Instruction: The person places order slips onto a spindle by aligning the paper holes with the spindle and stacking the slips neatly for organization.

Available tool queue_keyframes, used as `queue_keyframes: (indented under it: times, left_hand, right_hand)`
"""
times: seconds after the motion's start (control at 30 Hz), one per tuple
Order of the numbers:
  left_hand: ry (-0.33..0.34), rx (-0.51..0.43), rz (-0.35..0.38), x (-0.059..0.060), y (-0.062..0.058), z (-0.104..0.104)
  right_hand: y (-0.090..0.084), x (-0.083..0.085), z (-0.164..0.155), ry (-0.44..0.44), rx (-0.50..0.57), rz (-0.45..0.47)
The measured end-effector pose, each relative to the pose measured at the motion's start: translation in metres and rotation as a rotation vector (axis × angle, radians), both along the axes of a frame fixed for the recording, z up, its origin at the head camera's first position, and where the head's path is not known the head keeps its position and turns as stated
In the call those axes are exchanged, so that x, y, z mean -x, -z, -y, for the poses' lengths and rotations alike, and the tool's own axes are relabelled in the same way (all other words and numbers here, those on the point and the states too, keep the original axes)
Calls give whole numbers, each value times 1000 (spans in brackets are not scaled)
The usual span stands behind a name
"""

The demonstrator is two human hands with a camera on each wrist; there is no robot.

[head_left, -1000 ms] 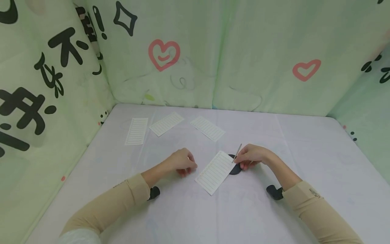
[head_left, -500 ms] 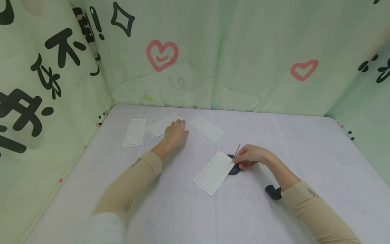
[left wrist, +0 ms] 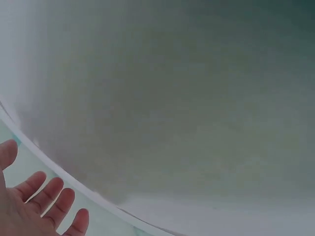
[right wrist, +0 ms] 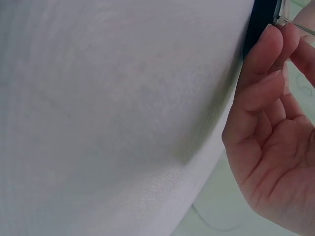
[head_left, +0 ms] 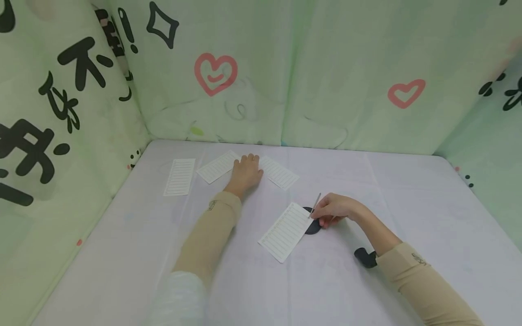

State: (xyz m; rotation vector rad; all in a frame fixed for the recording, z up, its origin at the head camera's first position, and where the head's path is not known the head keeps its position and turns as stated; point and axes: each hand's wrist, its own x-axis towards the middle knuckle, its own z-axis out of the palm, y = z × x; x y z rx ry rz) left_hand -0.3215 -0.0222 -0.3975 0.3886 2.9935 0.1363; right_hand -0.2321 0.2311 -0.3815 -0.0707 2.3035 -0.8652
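From the head view, the left hand (head_left: 246, 170) lies flat and released between two lined cards (head_left: 216, 166) at twelve o'clock on the table (head_left: 367, 280); at three o'clock the right hand (head_left: 332, 209) pinches a thin metal pick (head_left: 315, 203) beside a black disc (head_left: 313, 226) and the nearest card (head_left: 286, 231). Left wrist: fingers (left wrist: 47, 194) spread, holding nothing. Right wrist: fingertips (right wrist: 275, 39) clamp the pick against the disc's dark edge (right wrist: 258, 22).

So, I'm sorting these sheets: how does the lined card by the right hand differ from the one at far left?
The near lined card lies diagonally, close to the right hand, its corner against a black disc. The far-left lined card lies nearly straight, untouched. Both are white, ruled and flat.
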Motion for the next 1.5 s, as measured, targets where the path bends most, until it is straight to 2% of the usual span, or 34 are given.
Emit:
queue_keyframes:
  times: [0.3,0.57,0.77,1.1,1.5]
  left_hand:
    - [-73,52,21,2,1,-11]
    - [-113,125,-11,1,0,-19]
    - [-143,146,-42,-5,-3,-23]
    - [-119,186,-78,-13,-8,-24]
    - [-132,128,-87,-7,-2,-25]
  right_hand:
    - [-1,0,1,-16,12,1]
    - [-2,2,1,-29,9,-5]
    - [-2,1,1,-36,10,-10]
    - [-1,1,0,-36,16,-4]
    - [0,0,-1,-39,-1,-12]
